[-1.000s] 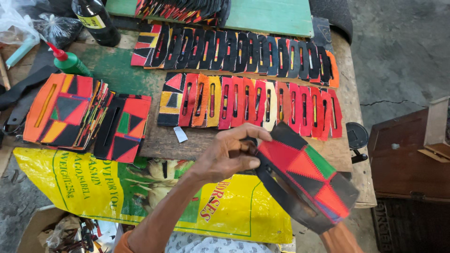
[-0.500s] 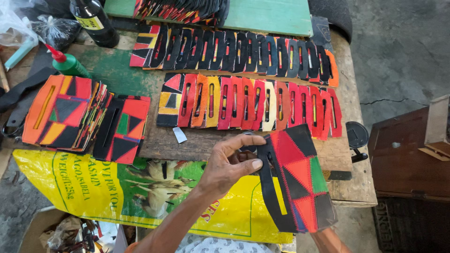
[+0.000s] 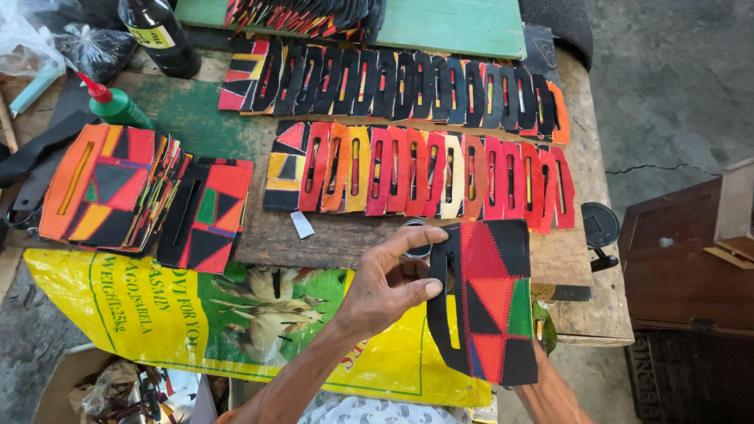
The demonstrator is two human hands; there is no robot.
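My left hand [image 3: 389,286] pinches the left edge of a patchwork panel [image 3: 487,302] of red, black, green and yellow pieces with a long slot. The panel stands upright over the table's front edge. My right hand [image 3: 542,377] is mostly hidden behind the panel's lower right corner and seems to hold it from below. Two overlapped rows of slotted panels lie on the table: a red and orange row [image 3: 424,169] just beyond the held panel, and a darker row [image 3: 393,82] further back.
A stack of patchwork panels [image 3: 118,188] and a second one [image 3: 206,216] lie at the left. A green glue bottle [image 3: 114,104], a dark bottle [image 3: 161,35], a green board [image 3: 455,23], a yellow sack [image 3: 157,314] and a brown cabinet [image 3: 683,259] surround the wooden table [image 3: 581,267].
The held panel has been turned from a slant to upright and brought closer to the table. My left hand shifted its grip to the panel's left edge.
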